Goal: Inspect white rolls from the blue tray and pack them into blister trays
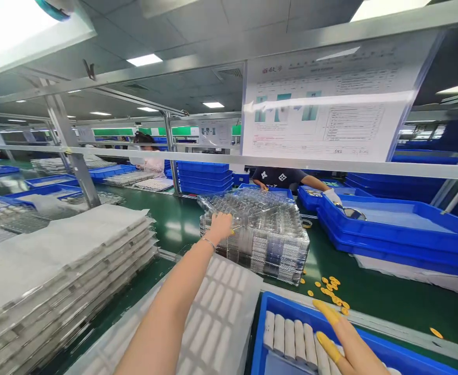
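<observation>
My left hand [221, 227] reaches forward, its fingers closed on the near left edge of a clear plastic tray [244, 205]. That tray lies tilted across the top of a tall stack of clear trays [268, 245]. My right hand [350, 341] wears yellow finger covers and hovers over a blue bin [265, 317], fingers apart, nothing seen in them. White cylinders [289, 338] lie in a row inside the bin. Between my arms, a white sheet [248, 284] covers a tray whose rows of white pieces show through.
Tall piles of paper-covered trays [68, 245] stand at left. Loose yellow finger covers [332, 286] lie on the green bench [381, 297]. Blue bins [389, 213] are stacked at right. A metal rail [229, 156] crosses ahead; a co-worker [279, 177] sits beyond it.
</observation>
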Tool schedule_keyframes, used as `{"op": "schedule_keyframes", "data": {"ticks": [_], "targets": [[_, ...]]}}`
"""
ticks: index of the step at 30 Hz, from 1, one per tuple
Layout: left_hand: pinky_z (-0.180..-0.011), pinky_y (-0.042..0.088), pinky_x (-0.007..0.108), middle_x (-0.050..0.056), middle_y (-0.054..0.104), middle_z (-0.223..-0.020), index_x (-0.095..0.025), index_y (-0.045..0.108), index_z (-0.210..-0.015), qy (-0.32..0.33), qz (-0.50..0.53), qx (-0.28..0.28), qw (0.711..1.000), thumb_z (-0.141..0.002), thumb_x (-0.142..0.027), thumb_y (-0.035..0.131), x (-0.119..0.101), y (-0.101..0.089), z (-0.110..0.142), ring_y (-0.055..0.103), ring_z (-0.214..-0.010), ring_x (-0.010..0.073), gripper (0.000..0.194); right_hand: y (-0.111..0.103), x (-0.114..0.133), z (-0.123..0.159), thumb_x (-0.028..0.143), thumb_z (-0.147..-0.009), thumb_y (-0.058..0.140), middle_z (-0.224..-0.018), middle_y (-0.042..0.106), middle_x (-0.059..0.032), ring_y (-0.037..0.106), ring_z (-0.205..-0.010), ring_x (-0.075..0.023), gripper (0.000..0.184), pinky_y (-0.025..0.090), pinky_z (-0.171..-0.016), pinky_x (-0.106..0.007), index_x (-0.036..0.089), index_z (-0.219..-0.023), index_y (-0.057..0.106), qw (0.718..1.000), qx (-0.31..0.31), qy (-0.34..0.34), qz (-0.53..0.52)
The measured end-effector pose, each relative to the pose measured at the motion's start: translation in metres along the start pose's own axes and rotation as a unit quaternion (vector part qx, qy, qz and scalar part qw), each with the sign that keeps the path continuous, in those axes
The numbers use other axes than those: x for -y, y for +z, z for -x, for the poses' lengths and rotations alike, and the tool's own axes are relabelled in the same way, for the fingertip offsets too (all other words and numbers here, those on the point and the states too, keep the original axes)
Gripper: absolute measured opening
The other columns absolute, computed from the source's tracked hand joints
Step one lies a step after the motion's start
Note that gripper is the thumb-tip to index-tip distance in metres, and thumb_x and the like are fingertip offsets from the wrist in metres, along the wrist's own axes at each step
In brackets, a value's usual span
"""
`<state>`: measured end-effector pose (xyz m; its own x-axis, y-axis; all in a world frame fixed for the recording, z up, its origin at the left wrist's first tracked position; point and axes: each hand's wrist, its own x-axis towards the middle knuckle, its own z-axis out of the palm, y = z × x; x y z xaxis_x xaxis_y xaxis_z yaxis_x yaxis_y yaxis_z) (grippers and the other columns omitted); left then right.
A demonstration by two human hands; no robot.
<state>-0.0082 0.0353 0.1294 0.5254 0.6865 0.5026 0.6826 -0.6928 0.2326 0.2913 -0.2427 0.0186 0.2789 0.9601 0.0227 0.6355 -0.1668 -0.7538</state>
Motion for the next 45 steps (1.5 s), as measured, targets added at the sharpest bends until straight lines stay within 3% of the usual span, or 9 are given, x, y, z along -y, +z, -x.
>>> {"op": "schedule_keyframes", "data": {"ticks": [7, 11, 16, 19, 22, 27, 33, 38, 45], "targets": [[-0.084, 0.057, 0.04, 0.009, 0.068, -0.113, -0.018, 0.066, -0.11, 0.06, -0.06, -0.022, 0.996, -0.097, -0.033, 0.059, -0.075, -0.008, 0.13, 0.067, -0.094, 0.02, 0.021, -0.022, -0.006, 0.033, 0.079, -0.043, 0.075, -0.119, 0.074, -0.0095, 0.056, -0.129, -0.0402, 0.074, 0.045, -0.107, -0.056, 0.06, -0.113, 0.063, 0.958, 0.045, 0.124, -0.253], [-0.078, 0.057, 0.039, 0.004, 0.068, -0.093, -0.015, 0.066, -0.097, 0.077, -0.079, -0.069, 0.991, -0.096, -0.029, 0.06, -0.132, -0.013, 0.228, 0.066, -0.086, 0.0188, 0.015, 0.003, 0.055, 0.031, 0.056, -0.098, 0.054, -0.138, 0.062, -0.0149, 0.063, -0.121, -0.0327, 0.057, 0.052, -0.1, -0.056, 0.019, -0.141, 0.05, 0.88, 0.103, 0.083, -0.456], [-0.084, 0.055, 0.046, 0.004, 0.065, -0.076, -0.019, 0.067, -0.089, 0.069, -0.088, -0.146, 0.983, -0.095, -0.012, 0.05, -0.196, -0.016, 0.33, 0.067, -0.095, 0.0264, 0.02, 0.048, 0.101, 0.049, 0.031, -0.1, 0.062, -0.126, 0.064, -0.0105, 0.068, -0.104, -0.0262, 0.031, 0.06, -0.086, -0.046, 0.017, -0.128, 0.06, 0.796, 0.091, 0.1, -0.59], [-0.102, 0.046, 0.057, 0.009, 0.068, -0.1, -0.028, 0.065, -0.118, 0.013, -0.101, -0.179, 0.979, -0.095, -0.028, 0.057, -0.223, -0.024, 0.383, 0.06, -0.119, 0.034, 0.024, 0.064, 0.106, 0.078, 0.025, -0.099, 0.064, -0.124, 0.064, -0.0094, 0.068, -0.1, -0.0248, 0.029, 0.061, -0.082, -0.043, 0.016, -0.126, 0.06, 0.763, 0.104, 0.11, -0.629], [-0.115, 0.022, 0.072, 0.019, 0.045, -0.148, -0.029, 0.038, -0.151, -0.143, -0.049, -0.252, 0.956, -0.086, -0.066, 0.056, -0.235, -0.036, 0.424, 0.027, -0.146, 0.0464, 0.078, 0.074, 0.113, 0.103, 0.022, -0.098, 0.065, -0.122, 0.065, -0.0089, 0.069, -0.1, -0.0244, 0.025, 0.061, -0.082, -0.042, 0.016, -0.122, 0.062, 0.735, 0.151, 0.105, -0.653], [-0.118, 0.027, 0.063, 0.005, 0.022, -0.166, -0.042, 0.02, -0.155, -0.428, 0.246, -0.47, 0.732, -0.069, -0.075, 0.065, -0.221, -0.051, 0.454, 0.016, -0.152, 0.0428, 0.103, 0.102, 0.135, 0.12, 0.022, -0.098, 0.065, -0.117, 0.067, -0.008, 0.07, -0.095, -0.0228, 0.024, 0.062, -0.078, -0.04, 0.015, -0.121, 0.062, 0.721, 0.216, 0.128, -0.646], [-0.113, 0.034, 0.064, 0.013, 0.036, -0.156, -0.035, 0.031, -0.146, -0.473, 0.304, -0.543, 0.623, -0.058, -0.027, 0.084, -0.186, -0.051, 0.46, 0.041, -0.142, 0.042, 0.103, 0.14, 0.153, 0.124, 0.023, -0.098, 0.065, -0.117, 0.067, -0.0083, 0.07, -0.095, -0.023, 0.024, 0.062, -0.078, -0.04, 0.015, -0.121, 0.063, 0.752, 0.286, 0.137, -0.578], [-0.115, 0.03, 0.065, 0.012, 0.045, -0.144, -0.026, 0.039, -0.138, -0.497, 0.321, -0.567, 0.573, -0.061, -0.013, 0.076, -0.157, -0.029, 0.458, 0.047, -0.137, 0.0401, 0.086, 0.171, 0.163, 0.103, 0.024, -0.099, 0.065, -0.123, 0.065, -0.0093, 0.069, -0.098, -0.0241, 0.028, 0.061, -0.08, -0.042, 0.016, -0.125, 0.061, 0.806, 0.244, 0.152, -0.517], [-0.102, 0.048, 0.059, 0.013, 0.046, -0.147, -0.023, 0.04, -0.146, -0.539, 0.278, -0.532, 0.591, -0.083, -0.01, 0.07, -0.127, 0.004, 0.449, 0.054, -0.127, 0.0344, 0.07, 0.189, 0.14, 0.065, 0.027, -0.099, 0.064, -0.117, 0.067, -0.0085, 0.07, -0.091, -0.022, 0.027, 0.062, -0.075, -0.039, 0.016, -0.124, 0.061, 0.88, 0.224, 0.225, -0.352]]}}
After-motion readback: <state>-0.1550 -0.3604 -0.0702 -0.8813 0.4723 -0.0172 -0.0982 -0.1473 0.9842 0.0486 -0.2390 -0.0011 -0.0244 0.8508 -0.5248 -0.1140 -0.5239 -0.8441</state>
